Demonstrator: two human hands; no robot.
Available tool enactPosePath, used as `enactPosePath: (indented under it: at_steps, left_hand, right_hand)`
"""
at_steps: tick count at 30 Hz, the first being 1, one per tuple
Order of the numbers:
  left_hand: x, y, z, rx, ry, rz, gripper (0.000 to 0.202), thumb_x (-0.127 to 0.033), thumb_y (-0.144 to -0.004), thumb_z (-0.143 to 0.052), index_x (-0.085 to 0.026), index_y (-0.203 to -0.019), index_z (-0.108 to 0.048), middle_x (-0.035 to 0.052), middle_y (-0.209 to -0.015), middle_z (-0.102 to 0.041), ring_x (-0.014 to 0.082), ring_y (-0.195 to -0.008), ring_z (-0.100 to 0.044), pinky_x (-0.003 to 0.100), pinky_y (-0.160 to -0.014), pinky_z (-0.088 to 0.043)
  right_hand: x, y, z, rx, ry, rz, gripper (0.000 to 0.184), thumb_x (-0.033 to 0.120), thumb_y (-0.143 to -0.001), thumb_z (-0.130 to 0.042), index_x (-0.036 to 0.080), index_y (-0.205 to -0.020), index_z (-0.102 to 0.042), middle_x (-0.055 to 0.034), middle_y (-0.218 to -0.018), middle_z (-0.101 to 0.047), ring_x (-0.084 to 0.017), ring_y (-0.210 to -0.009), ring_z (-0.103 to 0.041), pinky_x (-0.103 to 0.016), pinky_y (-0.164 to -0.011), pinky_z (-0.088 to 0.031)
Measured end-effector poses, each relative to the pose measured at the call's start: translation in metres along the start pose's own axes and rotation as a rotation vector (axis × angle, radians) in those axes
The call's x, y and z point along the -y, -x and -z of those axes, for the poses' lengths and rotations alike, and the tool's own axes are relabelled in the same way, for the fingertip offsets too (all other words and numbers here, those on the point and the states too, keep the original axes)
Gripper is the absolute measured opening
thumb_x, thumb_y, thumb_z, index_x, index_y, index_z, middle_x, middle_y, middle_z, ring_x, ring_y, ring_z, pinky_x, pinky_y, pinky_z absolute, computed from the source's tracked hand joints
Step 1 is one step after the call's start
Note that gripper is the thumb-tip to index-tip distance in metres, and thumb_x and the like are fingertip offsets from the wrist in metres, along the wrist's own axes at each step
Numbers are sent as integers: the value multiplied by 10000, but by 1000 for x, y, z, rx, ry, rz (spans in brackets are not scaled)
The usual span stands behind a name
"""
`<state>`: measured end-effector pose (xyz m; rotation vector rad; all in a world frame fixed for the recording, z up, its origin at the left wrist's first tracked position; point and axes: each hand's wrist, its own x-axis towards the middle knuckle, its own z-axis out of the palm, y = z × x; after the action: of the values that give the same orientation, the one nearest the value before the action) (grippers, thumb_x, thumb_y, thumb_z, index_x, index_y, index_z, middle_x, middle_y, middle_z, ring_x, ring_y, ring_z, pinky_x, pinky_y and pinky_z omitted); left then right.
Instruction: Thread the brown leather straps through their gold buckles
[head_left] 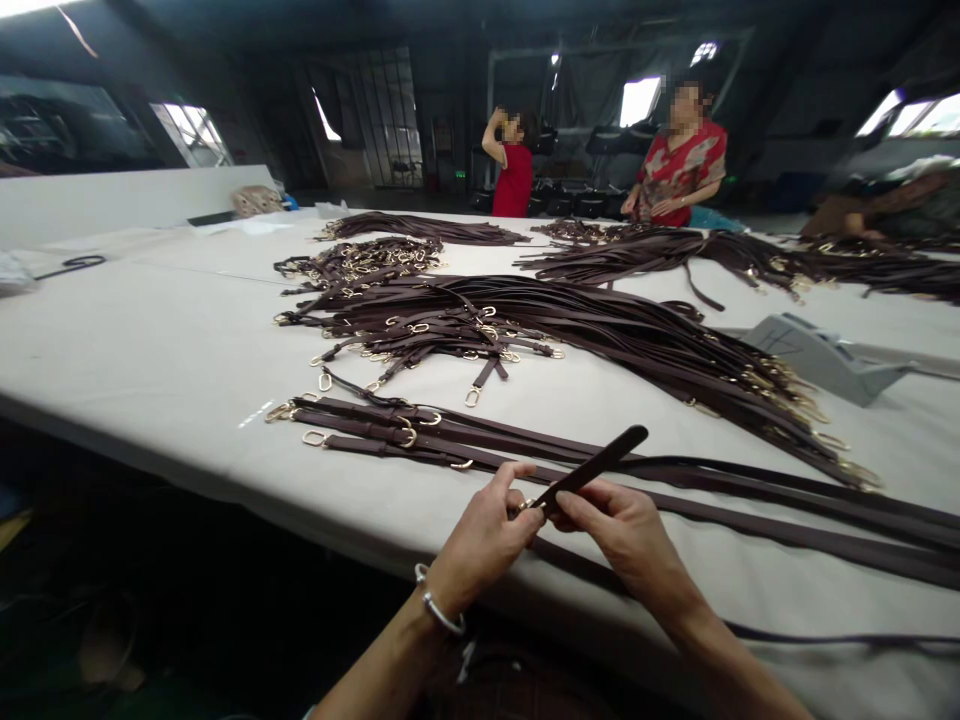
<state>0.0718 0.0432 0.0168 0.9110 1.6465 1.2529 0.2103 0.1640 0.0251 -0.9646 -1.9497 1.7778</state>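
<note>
My left hand (491, 525), with a silver bangle at its wrist, pinches a gold buckle (526, 506) on a dark brown strap. My right hand (619, 525) grips the same strap (600, 461) close to the buckle; its rounded end points up and to the right. The buckle is partly covered by my fingers. From under my hands the strap runs right along the table's front edge. Just beyond lie several long brown straps (480, 460) with gold buckles and oval rings at their left ends.
A heap of short buckled strap pieces (450, 335) lies on a big bundle of straps (585, 315) across the pale table (150, 350). A grey tape dispenser-like object (817, 355) stands at the right. Two people in red (514, 180) are behind the table.
</note>
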Motion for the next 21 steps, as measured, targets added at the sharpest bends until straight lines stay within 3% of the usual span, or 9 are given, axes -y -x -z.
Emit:
enactPosePath:
  at_steps: [4, 6, 8, 10, 12, 14, 17, 19, 21]
  left_hand:
    - [0, 2, 1, 4, -11, -10, 420, -270, -871, -540, -175, -1275, -476, -57, -640, -547, 118, -568, -476, 233, -562, -343]
    - [0, 2, 1, 11, 2, -4, 402, -264, -873, -532, -168, -1259, -476, -59, -635, -545, 121, -572, -481, 236, -573, -363]
    - [1, 0, 0, 14, 10, -9, 391, -259, -866, -542, -169, -1241, -481, -55, -643, -553, 130, -602, -512, 241, -602, -388]
    - [2, -2, -1, 4, 3, -25, 376, -261, -863, -551, -176, -1224, -493, -48, -652, -562, 141, -634, -535, 246, -616, -393]
    - [3, -3, -3, -16, -14, -35, 372, -265, -862, -554, -184, -1221, -500, -48, -646, -557, 143, -626, -519, 246, -590, -372]
    - [3, -4, -4, -30, -17, -42, 386, -267, -858, -563, -180, -1229, -497, -50, -641, -548, 137, -606, -495, 245, -564, -347]
    - [-2, -2, -2, 15, 78, -44, 464, -309, -854, -608, -158, -1267, -459, -42, -688, -568, 124, -617, -499, 233, -573, -358]
    - [-7, -2, 1, 59, 148, -37, 516, -377, -871, -615, -148, -1295, -431, -35, -705, -581, 120, -628, -504, 224, -574, -374]
    - [-11, -3, 2, 82, 195, -45, 536, -434, -891, -598, -145, -1307, -422, -32, -699, -586, 116, -620, -503, 218, -563, -381]
  right_hand:
    - [-4, 0, 0, 28, -102, -48, 453, 565, -745, -753, 148, -922, -744, -95, -868, -756, -244, -766, -705, -352, -747, -592]
    - [-5, 3, -1, 9, -9, 3, 411, 551, -787, -719, 163, -921, -750, -84, -853, -755, -245, -761, -703, -341, -712, -586]
    - [-5, 8, -5, -42, 182, 166, 323, 490, -859, -663, 188, -918, -759, -69, -846, -755, -241, -765, -703, -327, -680, -572]
    - [-3, 13, -10, -61, 409, 437, 236, 369, -920, -609, 196, -975, -760, -67, -906, -760, -236, -818, -710, -324, -727, -572]
    - [-1, 17, -14, -36, 599, 699, 235, 244, -945, -561, 171, -1083, -737, -86, -1005, -753, -228, -896, -710, -319, -822, -569]
    - [4, 19, -13, 9, 705, 818, 279, 175, -952, -526, 147, -1165, -703, -102, -1069, -739, -218, -958, -700, -308, -888, -557]
    - [12, 17, -3, 64, 632, 741, 240, 238, -944, -575, 219, -1139, -713, -58, -1063, -742, -201, -960, -695, -291, -884, -554]
    - [15, 12, 6, -13, 445, 563, 213, 364, -942, -586, 257, -1056, -731, -38, -1018, -747, -205, -934, -695, -303, -860, -554]
    - [14, 7, 9, -114, 222, 352, 328, 502, -937, -552, 243, -1061, -709, -53, -1028, -739, -228, -968, -685, -338, -888, -545]
